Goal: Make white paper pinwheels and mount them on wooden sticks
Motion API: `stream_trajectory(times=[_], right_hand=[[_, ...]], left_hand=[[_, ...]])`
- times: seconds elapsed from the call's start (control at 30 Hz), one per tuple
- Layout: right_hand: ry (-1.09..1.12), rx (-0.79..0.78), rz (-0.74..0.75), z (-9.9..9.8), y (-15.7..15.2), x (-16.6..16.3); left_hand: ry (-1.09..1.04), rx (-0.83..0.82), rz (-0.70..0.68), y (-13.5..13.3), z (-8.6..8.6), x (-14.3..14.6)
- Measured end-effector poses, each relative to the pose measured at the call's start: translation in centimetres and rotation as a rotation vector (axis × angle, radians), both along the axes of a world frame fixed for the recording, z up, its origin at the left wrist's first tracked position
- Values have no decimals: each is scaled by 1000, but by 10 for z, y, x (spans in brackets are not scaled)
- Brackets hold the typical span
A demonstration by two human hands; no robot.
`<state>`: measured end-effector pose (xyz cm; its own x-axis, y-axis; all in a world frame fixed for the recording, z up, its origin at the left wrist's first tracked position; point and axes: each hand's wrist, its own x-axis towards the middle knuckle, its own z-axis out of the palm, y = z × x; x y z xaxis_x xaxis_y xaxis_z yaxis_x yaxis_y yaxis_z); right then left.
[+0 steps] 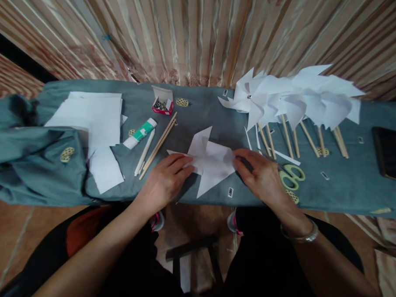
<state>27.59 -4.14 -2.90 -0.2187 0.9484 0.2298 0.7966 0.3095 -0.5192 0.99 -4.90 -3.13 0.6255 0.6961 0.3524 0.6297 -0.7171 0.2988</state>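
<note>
A white paper pinwheel (pixel 213 160) with four folded blades lies on the cloth in front of me, with no stick visible on it. My left hand (pixel 167 175) pinches its left blade between thumb and fingers. On the opposite side, my right hand (pixel 257 173) grips the right blade with thumb and fingertips. Green-handled scissors (pixel 291 175) rest just beyond the right hand, their blades mostly hidden by it. Left of the pinwheel are wooden sticks (pixel 158 146), a white rolled paper stick (pixel 145 152) and a green and white glue tube (pixel 140 133).
Finished pinwheels (pixel 295 98) on sticks lie in an overlapping row at the back right. A small red box (pixel 162 104) holds metal pins. White paper sheets (pixel 101 118) are stacked at the left beside bunched cloth (pixel 36 159). A dark phone (pixel 390 152) sits far right, and paper strips (pixel 284 156) lie near the scissors.
</note>
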Motion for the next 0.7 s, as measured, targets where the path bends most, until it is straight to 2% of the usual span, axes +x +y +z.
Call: stream_trajectory(times=[0.23,0.33,0.47,0.57,0.7], right_hand=[[116,-114,-41,4,-7,-1],[134,-162,-17,8,-11,-3],[113,-205,45,11,-15,-1],[80,-163,49,14,-16,0],[86,-10,121,19,-13,-3]], left_hand=[[-23,58,55,-2,4,8],[-31,49,11,-13,4,21],[61,-26,-49,-22,0,33],[72,-36,-43,-23,-3,36],[46,-12,-56,-23,-3,35]])
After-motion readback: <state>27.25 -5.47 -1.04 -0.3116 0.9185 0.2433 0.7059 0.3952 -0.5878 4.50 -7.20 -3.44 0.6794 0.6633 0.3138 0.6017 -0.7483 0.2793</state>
